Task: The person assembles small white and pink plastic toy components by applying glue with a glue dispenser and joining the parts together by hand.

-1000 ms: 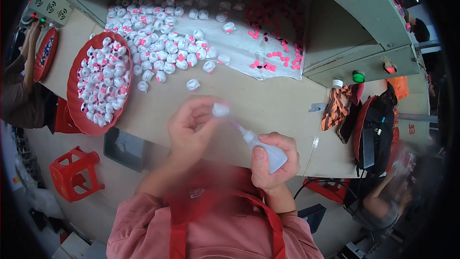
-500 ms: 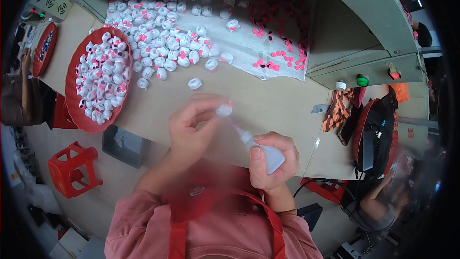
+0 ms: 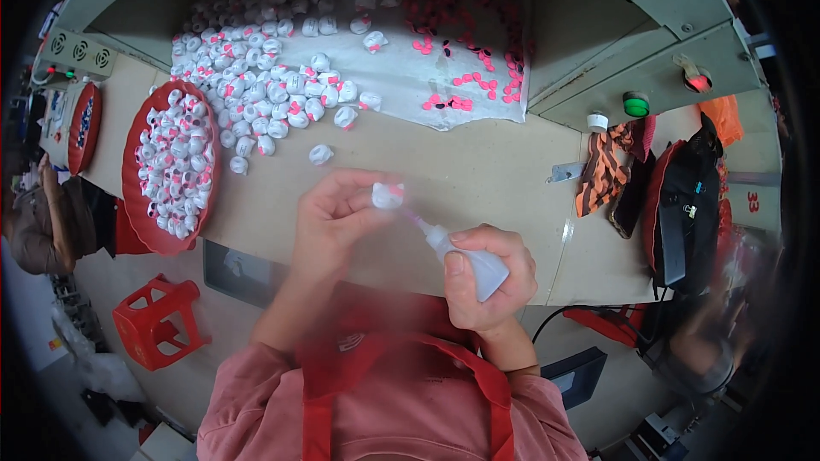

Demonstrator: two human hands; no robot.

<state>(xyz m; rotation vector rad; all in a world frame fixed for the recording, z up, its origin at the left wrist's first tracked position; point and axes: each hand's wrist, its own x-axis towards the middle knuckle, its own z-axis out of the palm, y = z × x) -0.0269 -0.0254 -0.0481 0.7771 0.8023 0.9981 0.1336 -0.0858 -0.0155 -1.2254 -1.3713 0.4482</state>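
My left hand [image 3: 336,215] pinches a small white cat-like head with pink ears [image 3: 388,196] between thumb and fingertips, above the table. In my right hand [image 3: 489,280] is a translucent squeeze bottle [image 3: 475,263] with a thin pink-tinted nozzle tip. The bottle tilts up to the left, its tip close to the head; whether they touch I cannot tell. Beyond my hands lies a heap of similar white heads [image 3: 278,90], with one single head [image 3: 320,154] nearer to me. Small pink pieces [image 3: 478,81] lie on a white sheet [image 3: 389,94] at the far right.
A red scalloped tray [image 3: 137,205] full of heads stands at the table's left. On the right are a patterned cloth [image 3: 605,169], a black bag [image 3: 690,205] and a green round knob [image 3: 635,103]. A red stool [image 3: 160,324] stands on the floor. Other people work at both sides.
The head in my left hand has turned, and its pink ears now show more. Both hands keep their holds. The whole view has shifted slightly.
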